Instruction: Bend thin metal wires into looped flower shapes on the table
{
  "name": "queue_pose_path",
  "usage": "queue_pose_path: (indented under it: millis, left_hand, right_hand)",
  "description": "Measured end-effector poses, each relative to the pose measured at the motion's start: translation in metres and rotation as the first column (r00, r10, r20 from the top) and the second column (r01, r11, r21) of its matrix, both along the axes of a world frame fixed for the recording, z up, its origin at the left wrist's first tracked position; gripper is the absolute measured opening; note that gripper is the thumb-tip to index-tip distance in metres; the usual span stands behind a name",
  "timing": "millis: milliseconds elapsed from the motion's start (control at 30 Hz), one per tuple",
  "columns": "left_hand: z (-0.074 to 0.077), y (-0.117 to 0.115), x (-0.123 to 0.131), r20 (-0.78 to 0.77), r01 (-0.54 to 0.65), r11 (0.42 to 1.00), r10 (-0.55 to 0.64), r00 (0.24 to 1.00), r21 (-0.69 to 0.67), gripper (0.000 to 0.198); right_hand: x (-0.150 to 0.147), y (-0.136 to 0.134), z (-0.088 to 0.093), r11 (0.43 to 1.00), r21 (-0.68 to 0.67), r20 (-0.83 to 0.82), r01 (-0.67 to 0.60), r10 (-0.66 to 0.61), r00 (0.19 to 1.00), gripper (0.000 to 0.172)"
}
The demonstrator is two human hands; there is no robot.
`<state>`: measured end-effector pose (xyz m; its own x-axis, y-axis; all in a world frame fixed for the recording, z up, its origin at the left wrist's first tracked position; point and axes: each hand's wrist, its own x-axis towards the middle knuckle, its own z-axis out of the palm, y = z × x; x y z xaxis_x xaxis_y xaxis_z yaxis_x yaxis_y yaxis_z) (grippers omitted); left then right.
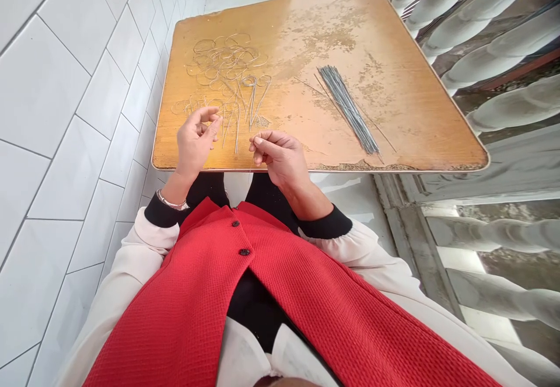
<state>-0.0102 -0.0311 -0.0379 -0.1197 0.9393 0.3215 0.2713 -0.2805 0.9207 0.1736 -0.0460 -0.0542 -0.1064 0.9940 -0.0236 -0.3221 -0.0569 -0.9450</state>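
The left hand is held half open beside the wire loops; the right hand is pinched closed, its contents unconfirmed; the straight wires are kept separately, to the right.

Bright daylight from balustrade at right, soft shadows by hands; wide-angle distortion curves tiled wall + balustrade at frame edges.

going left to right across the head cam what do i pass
white tiled wall, left hand, right hand, bundle of straight metal wires, white turned balusters
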Motion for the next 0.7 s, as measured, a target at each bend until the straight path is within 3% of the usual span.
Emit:
queue_pose_path:
  millis: [133, 333, 533, 700]
  left_hand:
    - [0.004, 0.004, 0.001, 0.131, 0.119, 0.972, -0.093, 0.987, -0.203, 0.017]
    - [0.015, 0.006, 0.003, 0.221, 0.207, 0.942, -0.149, 0.964, -0.266, 0.011]
    - [0.017, 0.002, 0.005, 0.305, 0.320, 0.883, -0.218, 0.927, -0.342, 0.022]
    - [0.020, -0.006, 0.011, 0.302, 0.336, 0.876, -0.235, 0.924, -0.346, 0.025]
  right_hand:
    - [0.001, -0.002, 0.000, 0.994, -0.035, 0.008, -0.102, 0.102, 0.995, 0.028]
    - [0.005, -0.002, 0.000, 0.988, -0.054, 0.045, -0.144, 0.146, 0.988, 0.027]
    - [0.011, 0.000, -0.001, 0.974, -0.091, 0.088, -0.208, 0.216, 0.972, 0.031]
    - [0.009, 0.006, 0.009, 0.989, 0.069, 0.166, -0.131, 0.118, 0.979, 0.031]
